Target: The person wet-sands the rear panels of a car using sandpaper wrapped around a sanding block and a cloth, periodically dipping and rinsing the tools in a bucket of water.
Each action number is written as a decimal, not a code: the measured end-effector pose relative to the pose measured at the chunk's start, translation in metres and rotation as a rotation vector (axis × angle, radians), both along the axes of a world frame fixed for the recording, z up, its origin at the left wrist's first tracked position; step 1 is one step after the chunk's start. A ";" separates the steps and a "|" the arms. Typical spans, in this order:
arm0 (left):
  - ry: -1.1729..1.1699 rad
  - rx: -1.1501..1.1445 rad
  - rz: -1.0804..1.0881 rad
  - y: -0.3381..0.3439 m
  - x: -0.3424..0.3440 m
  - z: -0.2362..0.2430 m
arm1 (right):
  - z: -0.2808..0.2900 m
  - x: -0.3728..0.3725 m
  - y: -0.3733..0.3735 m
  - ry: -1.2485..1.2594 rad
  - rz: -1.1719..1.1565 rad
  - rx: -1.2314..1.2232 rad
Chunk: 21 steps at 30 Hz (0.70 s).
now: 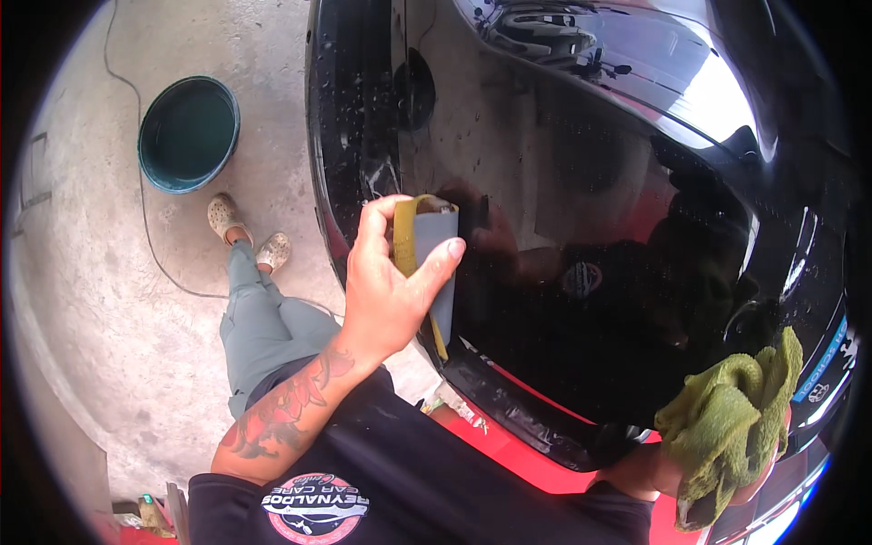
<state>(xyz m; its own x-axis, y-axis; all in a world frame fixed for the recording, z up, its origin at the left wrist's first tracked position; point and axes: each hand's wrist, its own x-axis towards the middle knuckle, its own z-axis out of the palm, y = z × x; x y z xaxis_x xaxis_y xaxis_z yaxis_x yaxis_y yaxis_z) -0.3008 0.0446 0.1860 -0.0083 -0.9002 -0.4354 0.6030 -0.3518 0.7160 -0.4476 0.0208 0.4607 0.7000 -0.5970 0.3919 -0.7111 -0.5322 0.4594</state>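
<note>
My left hand (386, 291) is closed around a grey block with a yellow strip wrapped along it (436, 250); its exact kind is not clear. The thumb presses on the grey face, with the fingers on the yellow side. Hand and block are at the left edge of a glossy black car panel (563, 309), which mirrors the surroundings. At the lower right, my right hand (668, 472) holds a bunched green microfibre towel (727, 418), which covers most of the fingers. The towel is beside the panel's near right corner.
A round dark green basin (189, 136) stands on the concrete floor (82, 245) to the left. A thin dark cable (150, 227) runs past it. More curved black bodywork (536, 36) lies at the far side. Red surfaces (536, 454) show below the panel.
</note>
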 end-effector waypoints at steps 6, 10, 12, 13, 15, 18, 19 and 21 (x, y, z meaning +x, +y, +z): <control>0.022 0.000 0.000 -0.003 0.004 -0.001 | -0.012 0.001 -0.006 -0.072 0.010 0.104; -0.004 0.022 -0.041 -0.001 0.003 0.000 | -0.038 -0.005 -0.019 -0.249 0.032 0.344; -0.024 0.026 -0.104 0.000 0.003 0.000 | -0.069 -0.012 -0.031 -0.424 0.037 0.568; -0.020 -0.026 -0.036 0.000 0.002 0.000 | -0.088 -0.016 -0.039 -0.524 0.039 0.692; 0.019 0.045 -0.040 -0.001 0.002 -0.003 | -0.139 -0.023 -0.049 -0.775 0.042 0.977; -0.040 0.016 -0.028 -0.003 0.003 -0.005 | -0.206 -0.033 -0.061 -1.075 0.068 1.286; -0.036 0.033 -0.028 -0.003 0.004 -0.006 | -0.223 -0.035 -0.063 -1.144 0.076 1.361; -0.101 -0.007 -0.071 0.000 0.003 -0.004 | -0.246 -0.040 -0.066 -1.239 0.092 1.460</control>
